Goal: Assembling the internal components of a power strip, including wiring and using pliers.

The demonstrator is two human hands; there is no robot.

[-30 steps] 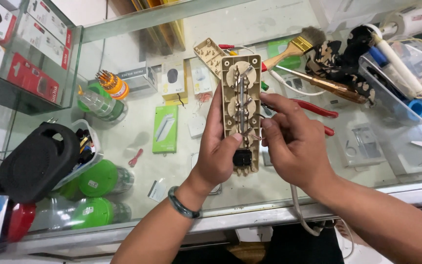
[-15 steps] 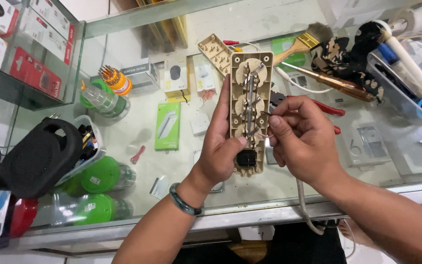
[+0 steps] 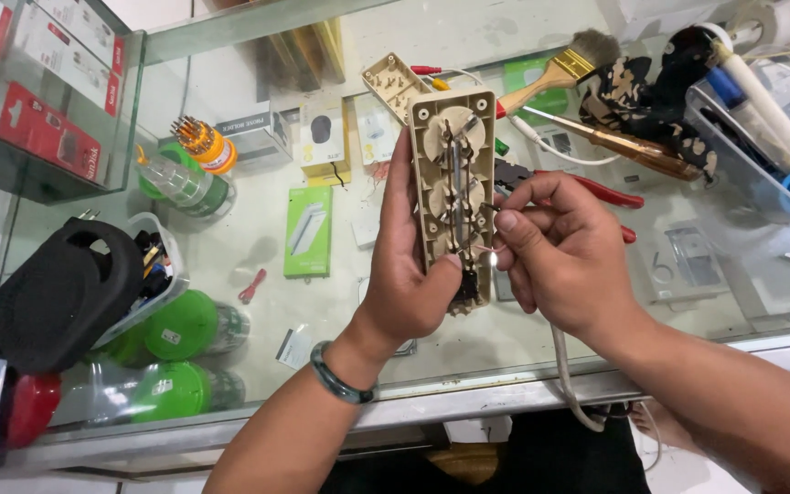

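Beige power strip base (image 3: 454, 183), cover off, held upright over glass tabletop (image 3: 340, 302). Left hand (image 3: 409, 274) grips its left edge; right hand (image 3: 555, 252) pinches a wire at inner contacts. Cover (image 3: 393, 84) lies far behind; wiring unfinished, reassembly pending.

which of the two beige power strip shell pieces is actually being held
The longer open power strip half, gripped upright by the left hand. The smaller beige piece lies untouched on the glass behind it.

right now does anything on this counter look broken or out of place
The beige power strip in the left hand lies open, metal strips and wires bare. Its cover lies apart on the glass counter. The right hand pinches at its lower end.
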